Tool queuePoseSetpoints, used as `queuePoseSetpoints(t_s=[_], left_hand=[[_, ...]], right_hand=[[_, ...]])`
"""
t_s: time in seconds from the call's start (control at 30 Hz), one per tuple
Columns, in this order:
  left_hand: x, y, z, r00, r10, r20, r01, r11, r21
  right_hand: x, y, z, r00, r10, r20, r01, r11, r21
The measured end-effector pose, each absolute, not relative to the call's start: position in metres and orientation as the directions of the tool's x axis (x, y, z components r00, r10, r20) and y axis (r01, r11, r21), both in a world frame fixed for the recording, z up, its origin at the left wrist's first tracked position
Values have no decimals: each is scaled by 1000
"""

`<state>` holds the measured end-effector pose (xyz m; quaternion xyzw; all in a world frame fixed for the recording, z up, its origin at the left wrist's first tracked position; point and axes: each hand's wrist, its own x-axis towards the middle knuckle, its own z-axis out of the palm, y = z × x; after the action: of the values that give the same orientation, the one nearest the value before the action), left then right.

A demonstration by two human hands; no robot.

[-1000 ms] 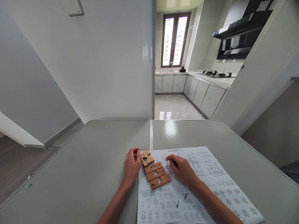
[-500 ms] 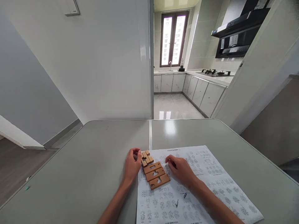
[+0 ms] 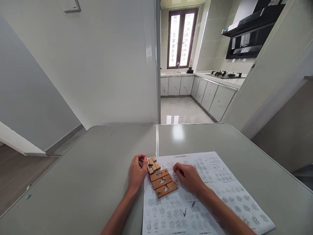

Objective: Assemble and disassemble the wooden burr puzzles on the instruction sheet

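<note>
My left hand (image 3: 138, 171) rests at the left edge of the printed sheet, fingers loosely curved and apart from the thumb. Its fingertips are beside, perhaps touching, a cluster of pale wooden puzzle pieces (image 3: 153, 165). Just nearer to me lie several brown wooden plates in an overlapping row: an upper plate (image 3: 158, 175), a middle plate (image 3: 162, 181) and a lower plate (image 3: 167, 189), each with a cut-out and a dark mark. My right hand (image 3: 187, 174) lies on the paper right of the plates, closed in a loose fist; nothing shows in it.
The large printed sheet (image 3: 234, 195) carries rows of small diagrams and lies on a grey-green table (image 3: 97, 182). A small green bit (image 3: 27, 197) sits near the table's left edge. Beyond, a doorway opens on a kitchen with a stove (image 3: 225, 75).
The camera view has shifted very slightly. Both hands, the wooden pieces and the paper keep their places.
</note>
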<state>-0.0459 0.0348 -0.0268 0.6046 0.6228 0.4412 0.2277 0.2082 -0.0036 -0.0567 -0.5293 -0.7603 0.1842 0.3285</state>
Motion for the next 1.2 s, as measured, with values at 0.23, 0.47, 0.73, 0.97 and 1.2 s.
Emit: queuePoseSetpoints(t_s=[0.23, 0.47, 0.73, 0.97, 1.2], left_hand=[[-46, 35, -27, -164, 952, 258, 552, -128, 824], [-46, 35, -27, -156, 953, 259, 563, -130, 816], [-48, 35, -31, -117, 957, 265, 601, -144, 786], [-44, 31, -27, 89, 955, 281, 676, -266, 687], [-44, 29, -30, 201, 926, 319, 669, -367, 646]], right_hand=[[207, -4, -50, -226, 934, 277, 688, 354, -633], [207, -4, -52, -233, 932, 278, 684, 360, -635], [208, -4, -51, -230, 934, 274, 676, 356, -645], [206, -2, -53, -216, 934, 286, 681, 354, -641], [206, -3, -52, -213, 931, 295, 687, 357, -633]])
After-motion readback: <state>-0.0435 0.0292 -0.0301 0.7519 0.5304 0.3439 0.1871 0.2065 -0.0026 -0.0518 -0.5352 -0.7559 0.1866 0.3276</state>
